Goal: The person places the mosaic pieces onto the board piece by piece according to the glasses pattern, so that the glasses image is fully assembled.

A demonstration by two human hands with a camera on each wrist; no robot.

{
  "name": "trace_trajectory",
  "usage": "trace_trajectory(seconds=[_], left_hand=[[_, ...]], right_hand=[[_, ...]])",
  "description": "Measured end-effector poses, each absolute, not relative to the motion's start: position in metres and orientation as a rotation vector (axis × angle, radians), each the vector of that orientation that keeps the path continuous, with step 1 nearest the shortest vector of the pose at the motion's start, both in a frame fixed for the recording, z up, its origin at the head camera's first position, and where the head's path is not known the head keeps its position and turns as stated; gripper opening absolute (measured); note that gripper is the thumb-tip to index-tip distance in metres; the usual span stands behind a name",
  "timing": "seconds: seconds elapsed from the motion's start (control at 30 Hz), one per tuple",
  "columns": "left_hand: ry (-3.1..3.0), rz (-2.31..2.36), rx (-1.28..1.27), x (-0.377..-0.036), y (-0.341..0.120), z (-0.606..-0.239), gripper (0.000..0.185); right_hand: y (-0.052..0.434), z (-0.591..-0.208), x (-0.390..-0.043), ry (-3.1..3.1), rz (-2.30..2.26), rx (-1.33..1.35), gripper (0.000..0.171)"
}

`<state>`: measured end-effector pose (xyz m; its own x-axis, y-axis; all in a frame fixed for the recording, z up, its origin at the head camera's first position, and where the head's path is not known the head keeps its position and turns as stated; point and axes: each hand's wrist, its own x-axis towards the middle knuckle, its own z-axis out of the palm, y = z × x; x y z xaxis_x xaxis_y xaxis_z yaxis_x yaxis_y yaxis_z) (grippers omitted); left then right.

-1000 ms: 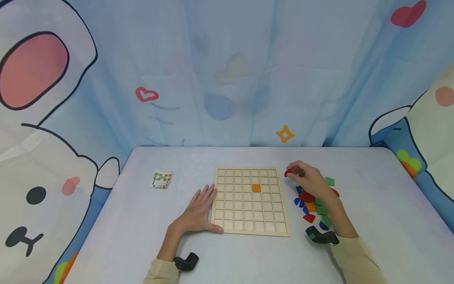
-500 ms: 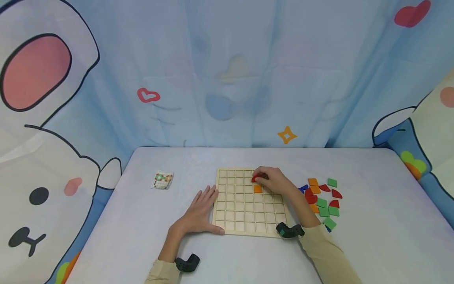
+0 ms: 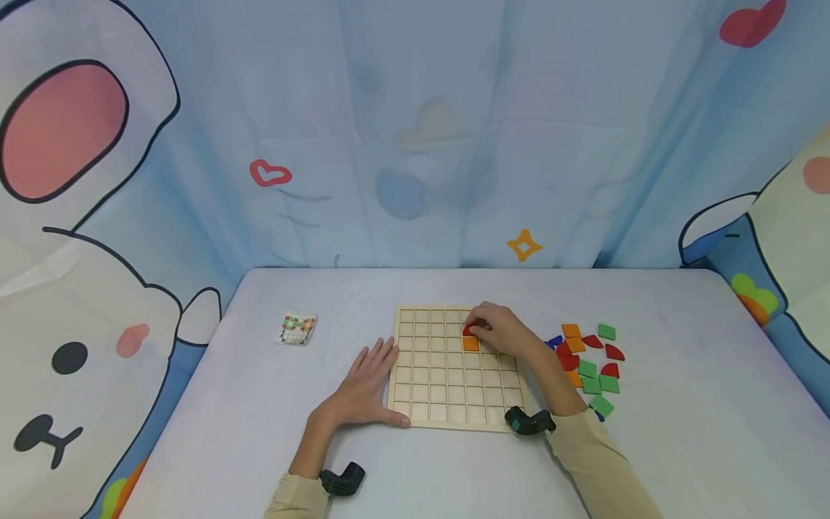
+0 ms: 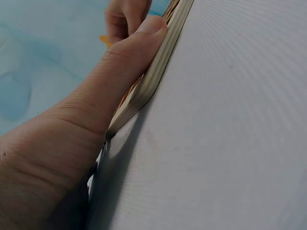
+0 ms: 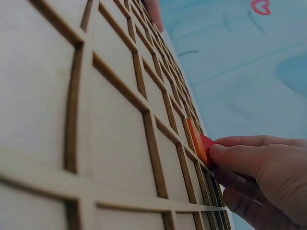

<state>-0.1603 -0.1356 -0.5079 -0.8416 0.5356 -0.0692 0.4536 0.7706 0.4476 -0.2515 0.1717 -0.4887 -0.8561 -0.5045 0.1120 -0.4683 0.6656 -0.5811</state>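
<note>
A wooden grid board (image 3: 437,375) lies on the white table, with one orange square tile (image 3: 470,344) in a cell of its upper right part. My right hand (image 3: 502,331) pinches a red quarter-circle tile (image 3: 468,330) between thumb and fingers, right at the cell behind the orange tile. In the right wrist view the red tile (image 5: 206,143) stands close against the orange one, partly covered by the thumb. My left hand (image 3: 366,386) rests with spread, straight fingers along the board's left edge, its thumb (image 4: 129,52) on the near left corner.
Right of the board lie loose tiles: green squares (image 3: 591,386), orange squares (image 3: 572,331), red rounded pieces (image 3: 614,352) and blue ones (image 3: 554,342), some overlapping. A small card (image 3: 297,329) with a coloured grid pattern lies at the back left. A blue curtain (image 3: 415,144) hangs behind the table.
My right hand has carried the red tile left from beside the loose pile to the board's upper right, then shifted slightly over the cell. The left hand has stayed in place.
</note>
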Motion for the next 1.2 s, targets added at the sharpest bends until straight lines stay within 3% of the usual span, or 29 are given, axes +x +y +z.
trace_trajectory(seconds=[0.9, 1.2], left_hand=[[2.778, 0.634, 0.796, -0.162, -0.137, -0.507, 0.126], [2.772, 0.646, 0.802, -0.16, -0.138, -0.51, 0.126]], right_hand=[[0.175, -0.478, -0.245, 2.931, -0.655, -0.946, 0.014], [0.206, -0.477, -0.228, 3.042, -0.728, -0.903, 0.018]])
